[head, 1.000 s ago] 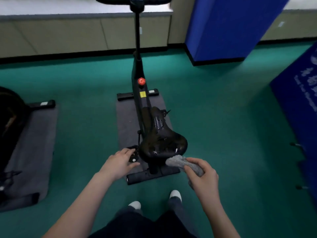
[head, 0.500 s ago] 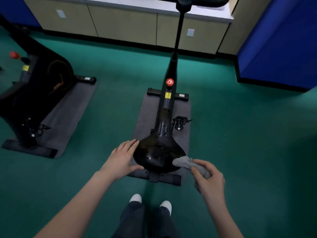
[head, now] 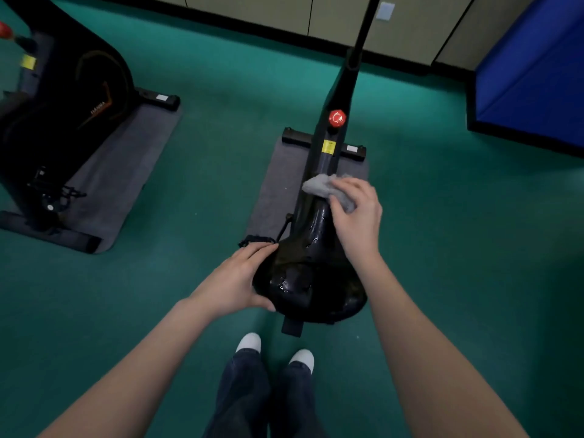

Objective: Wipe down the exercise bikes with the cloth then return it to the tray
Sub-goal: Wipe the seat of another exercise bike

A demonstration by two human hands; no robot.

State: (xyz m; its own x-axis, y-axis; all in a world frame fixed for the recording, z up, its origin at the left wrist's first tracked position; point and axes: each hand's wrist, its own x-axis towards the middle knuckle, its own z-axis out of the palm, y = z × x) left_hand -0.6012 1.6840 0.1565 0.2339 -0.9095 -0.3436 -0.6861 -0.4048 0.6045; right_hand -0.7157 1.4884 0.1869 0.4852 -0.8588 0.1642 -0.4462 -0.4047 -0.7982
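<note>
The right hand (head: 357, 216) holds the grey cloth (head: 317, 184) bunched up in its curled fingers. It presses the cloth on the thin front end of the seat (head: 309, 279), just where the seat meets the black bar of the bike (head: 328, 156). The left hand (head: 235, 279) grips the left edge of the seat, with fingers over the top and thumb round the back edge. I think it does this to stop the seat from turning. The seat is black and shiny, with little bright spots that look wet, so I think the seat is part way through its wipe. I cannot tell if the bar or the red knob (head: 337, 117) have had a wipe, and the handles are out of view. The bike stands on a grey mat (head: 271, 188), with its front foot at the far edge of the mat. White shoes (head: 249, 342) stand on the green floor (head: 442, 263) just behind the seat. The other bike (head: 63, 105) stands on its own mat (head: 126, 159), well apart on the left. No hand is near it, and I cannot say if it is clean. The tray is not in view at all. The last step, to put the cloth back in the tray, is not yet done, since the cloth is in the hand. Far off are pale cupboards (head: 252, 7) and a blue pad (head: 531, 74).
</note>
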